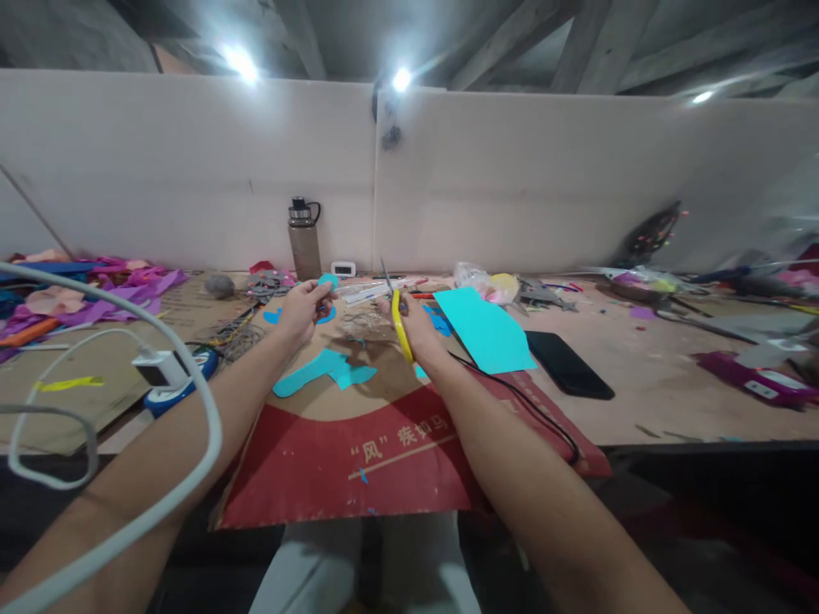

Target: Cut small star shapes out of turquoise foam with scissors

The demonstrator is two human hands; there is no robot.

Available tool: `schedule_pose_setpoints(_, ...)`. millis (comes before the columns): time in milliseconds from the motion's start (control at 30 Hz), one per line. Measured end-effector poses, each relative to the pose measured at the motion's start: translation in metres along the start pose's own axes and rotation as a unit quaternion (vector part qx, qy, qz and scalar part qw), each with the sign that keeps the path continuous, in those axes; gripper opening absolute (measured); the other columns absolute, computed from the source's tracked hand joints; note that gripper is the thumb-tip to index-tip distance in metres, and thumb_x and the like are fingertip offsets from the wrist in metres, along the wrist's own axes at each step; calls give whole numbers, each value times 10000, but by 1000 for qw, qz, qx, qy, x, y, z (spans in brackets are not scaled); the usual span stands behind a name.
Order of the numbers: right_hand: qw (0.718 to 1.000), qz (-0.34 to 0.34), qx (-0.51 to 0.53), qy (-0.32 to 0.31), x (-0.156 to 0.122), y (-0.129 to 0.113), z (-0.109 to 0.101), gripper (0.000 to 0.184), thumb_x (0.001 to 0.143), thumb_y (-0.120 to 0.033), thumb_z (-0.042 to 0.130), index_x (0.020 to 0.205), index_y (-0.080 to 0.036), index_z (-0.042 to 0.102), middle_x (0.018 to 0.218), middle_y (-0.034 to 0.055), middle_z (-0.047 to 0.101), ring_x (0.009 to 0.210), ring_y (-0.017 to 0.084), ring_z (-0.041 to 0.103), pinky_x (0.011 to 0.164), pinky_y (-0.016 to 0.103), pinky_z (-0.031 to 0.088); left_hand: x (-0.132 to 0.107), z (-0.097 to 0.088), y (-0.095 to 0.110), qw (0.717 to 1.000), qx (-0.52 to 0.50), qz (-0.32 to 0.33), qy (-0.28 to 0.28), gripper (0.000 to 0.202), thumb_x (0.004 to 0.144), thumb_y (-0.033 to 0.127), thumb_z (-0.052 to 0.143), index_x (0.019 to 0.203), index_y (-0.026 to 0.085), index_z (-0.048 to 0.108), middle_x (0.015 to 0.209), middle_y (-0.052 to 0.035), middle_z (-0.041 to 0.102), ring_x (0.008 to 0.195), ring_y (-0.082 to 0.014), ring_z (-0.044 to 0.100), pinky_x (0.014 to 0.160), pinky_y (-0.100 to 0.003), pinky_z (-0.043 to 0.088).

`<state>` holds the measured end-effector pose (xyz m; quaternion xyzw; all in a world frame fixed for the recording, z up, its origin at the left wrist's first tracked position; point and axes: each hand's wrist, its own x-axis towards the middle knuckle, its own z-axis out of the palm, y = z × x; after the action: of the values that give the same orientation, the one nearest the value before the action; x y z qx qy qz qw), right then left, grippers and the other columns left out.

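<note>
My left hand [308,309] pinches a small turquoise cut piece [328,280] between thumb and fingers. In my right hand [413,322] is a pair of scissors [402,328] with yellow handles, its blades pointing up and away from me. A gap separates the blades from the turquoise piece. Below my hands, turquoise cut-outs [326,371] lie on a red and brown cardboard sheet [345,443]. Darker blue cut pieces [438,321] lie partly behind my hands. A large turquoise sheet [486,331] rests to the right of my right hand.
A black phone [569,365] lies right of the sheet. A bottle [304,239] and a small white digital display [343,269] stand by the back wall. Coloured scraps [121,290] pile at the left. A white cable [214,426] loops across the near left, close to my left arm.
</note>
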<state>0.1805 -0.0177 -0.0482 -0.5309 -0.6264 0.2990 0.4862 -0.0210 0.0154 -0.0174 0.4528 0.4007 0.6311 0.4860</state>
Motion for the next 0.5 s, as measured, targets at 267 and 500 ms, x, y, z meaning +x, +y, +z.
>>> schedule_pose_setpoints(267,901,47,-426,-67,-12,-4,-11,466,937,-300,575,1361,-119,640,1283,228,699,1231,356,650,959,393,501,8,-14,-5,999,23,-7,41,258,731,226,816,690,158,570,620,2,635,456,-50,475,432,-165,325)
schedule_pose_setpoints(500,876,47,-477,-58,-11,-7,-19,520,878,-283,674,1371,-119,650,1375,270,599,1324,427,535,1045,497,435,10,-14,-14,999,25,-10,27,285,718,229,827,658,163,556,617,-6,635,455,-53,471,431,-171,329)
